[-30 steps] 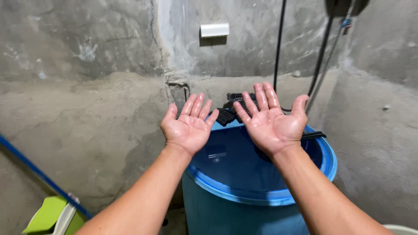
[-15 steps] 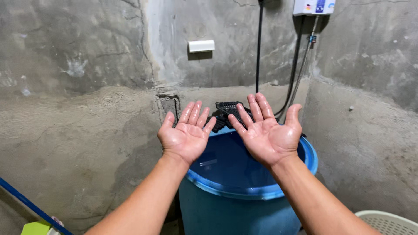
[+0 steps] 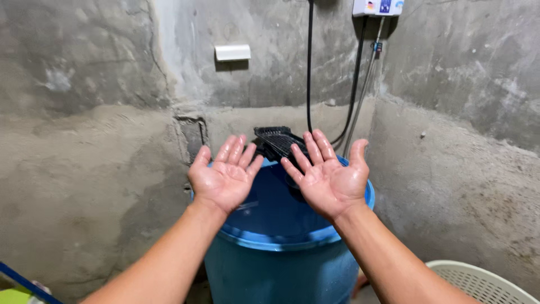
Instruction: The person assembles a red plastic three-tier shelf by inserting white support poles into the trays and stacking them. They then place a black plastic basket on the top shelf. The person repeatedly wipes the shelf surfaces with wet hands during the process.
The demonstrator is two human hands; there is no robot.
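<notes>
My left hand (image 3: 223, 175) and my right hand (image 3: 327, 175) are held out palm up, side by side, above a blue plastic barrel (image 3: 275, 256). Both palms look wet and hold nothing; the fingers are spread. The barrel is full of water (image 3: 275, 205) nearly to its rim. A black slatted plastic object (image 3: 274, 141) rests on the barrel's far edge, just beyond my fingertips.
Rough concrete walls close in a corner behind the barrel. A small white box (image 3: 232, 52) and a white unit (image 3: 377, 7) with black cables (image 3: 309, 67) hang on the wall. A white perforated basket (image 3: 478, 281) sits lower right; a blue pole (image 3: 22, 282) lower left.
The view has tilted up and shifted right, so the barrel and my hands sit lower and further left in frame. My hands keep the same open palm-up pose.
</notes>
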